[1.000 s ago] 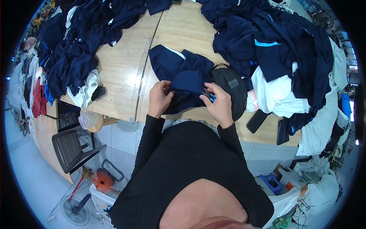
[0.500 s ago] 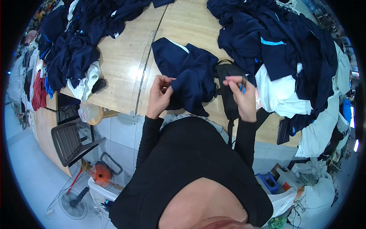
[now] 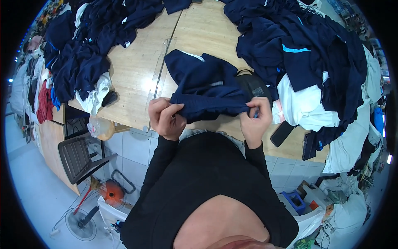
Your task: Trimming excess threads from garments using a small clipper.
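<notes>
A navy blue garment (image 3: 209, 85) with a white strip near its far end lies on the wooden table before me. Its near edge is stretched between my two hands. My left hand (image 3: 166, 119) pinches the left end of that edge between thumb and fingers. At the right end, my right hand (image 3: 256, 123) is closed on the cloth. Something small and blue shows among the right fingers; its kind cannot be made out. Just beyond the right hand, a black bag (image 3: 253, 86) is partly covered by the garment.
Navy garments (image 3: 286, 54) heap up at the right, with white cloth (image 3: 296, 101) below them. Another navy pile (image 3: 81, 62) fills the left. A dark phone (image 3: 282, 134) lies near the table edge. A chair (image 3: 78, 159) and a fan (image 3: 111, 191) stand at lower left.
My right hand has come down and left to grip the garment. The cloth's near edge is now drawn out between both hands and covers more of the black bag. The phone has come into sight.
</notes>
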A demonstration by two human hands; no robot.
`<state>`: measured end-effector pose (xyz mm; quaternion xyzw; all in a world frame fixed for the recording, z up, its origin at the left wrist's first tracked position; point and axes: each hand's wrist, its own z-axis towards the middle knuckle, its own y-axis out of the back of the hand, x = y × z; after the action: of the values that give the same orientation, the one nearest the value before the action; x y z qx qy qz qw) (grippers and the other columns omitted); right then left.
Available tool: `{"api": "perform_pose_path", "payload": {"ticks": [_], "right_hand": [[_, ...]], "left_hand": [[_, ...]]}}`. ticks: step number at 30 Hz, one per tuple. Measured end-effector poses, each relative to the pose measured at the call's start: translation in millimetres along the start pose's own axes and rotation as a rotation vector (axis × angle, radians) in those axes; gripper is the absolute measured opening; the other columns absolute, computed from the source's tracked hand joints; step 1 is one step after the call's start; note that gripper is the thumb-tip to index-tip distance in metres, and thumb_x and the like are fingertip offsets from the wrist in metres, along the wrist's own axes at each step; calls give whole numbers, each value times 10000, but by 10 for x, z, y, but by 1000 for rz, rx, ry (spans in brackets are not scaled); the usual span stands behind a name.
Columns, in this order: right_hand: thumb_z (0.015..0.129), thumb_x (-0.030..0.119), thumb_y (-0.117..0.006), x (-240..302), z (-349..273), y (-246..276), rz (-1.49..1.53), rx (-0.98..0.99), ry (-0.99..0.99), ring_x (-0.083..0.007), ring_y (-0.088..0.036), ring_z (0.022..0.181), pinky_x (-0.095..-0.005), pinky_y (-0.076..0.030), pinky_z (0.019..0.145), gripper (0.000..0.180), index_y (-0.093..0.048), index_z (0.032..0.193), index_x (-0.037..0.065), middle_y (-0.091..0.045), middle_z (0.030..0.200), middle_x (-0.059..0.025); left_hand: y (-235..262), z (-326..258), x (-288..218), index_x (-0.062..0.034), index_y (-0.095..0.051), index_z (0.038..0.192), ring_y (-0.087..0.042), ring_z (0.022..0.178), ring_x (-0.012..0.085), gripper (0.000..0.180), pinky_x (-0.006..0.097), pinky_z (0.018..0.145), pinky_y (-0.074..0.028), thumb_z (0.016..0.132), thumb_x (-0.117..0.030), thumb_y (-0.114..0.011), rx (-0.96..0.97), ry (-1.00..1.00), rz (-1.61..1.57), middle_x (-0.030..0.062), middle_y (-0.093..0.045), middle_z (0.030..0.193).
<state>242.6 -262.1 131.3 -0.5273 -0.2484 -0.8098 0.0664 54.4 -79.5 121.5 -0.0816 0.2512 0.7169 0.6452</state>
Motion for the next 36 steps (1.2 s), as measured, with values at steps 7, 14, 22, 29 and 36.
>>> {"api": "perform_pose_path", "payload": {"ticks": [7, 14, 22, 29, 36], "right_hand": [[704, -174, -793, 236, 73, 142, 109, -274, 266, -79, -485, 671, -211, -339, 610, 405, -649, 1009, 50, -632, 962, -66], [711, -162, -772, 331, 46, 157, -23, -360, 352, -129, -544, 709, -235, -381, 645, 381, -641, 998, 51, -638, 966, -87], [731, -86, -890, 211, 20, 180, -55, -420, 499, -246, -646, 935, -335, -500, 873, 420, -567, 951, 70, -678, 1101, -178], [803, -68, -855, 316, 38, 93, -1, -298, 451, -266, -761, 935, -314, -575, 891, 436, -448, 873, 72, -792, 1135, -282], [861, -53, -743, 149, 33, 49, 102, -427, 524, -256, -734, 929, -309, -561, 895, 309, -450, 885, 42, -737, 1180, -285]], "left_hand": [[5, 247, -68, -83, -592, 956, -626, 783, 202, 421, 328, 685, -578, 782, -8, -967, -89, -142, 23, 77, -526, 989], [-24, 300, -100, -70, -560, 900, -619, 780, 198, 418, 303, 640, -561, 773, 49, -940, -142, -201, -50, 74, -521, 943], [-52, 251, -113, -102, -506, 883, -610, 787, 232, 495, 333, 629, -514, 738, 6, -967, -82, -111, -100, 75, -506, 937], [-109, 52, -38, -108, -402, 766, -524, 753, 204, 575, 327, 637, -411, 759, -118, -977, 109, 121, -89, 68, -479, 864], [-134, 293, -196, -80, -411, 738, -472, 754, 219, 442, 307, 569, -454, 763, 131, -799, -124, -146, -129, 83, -423, 860]]}}
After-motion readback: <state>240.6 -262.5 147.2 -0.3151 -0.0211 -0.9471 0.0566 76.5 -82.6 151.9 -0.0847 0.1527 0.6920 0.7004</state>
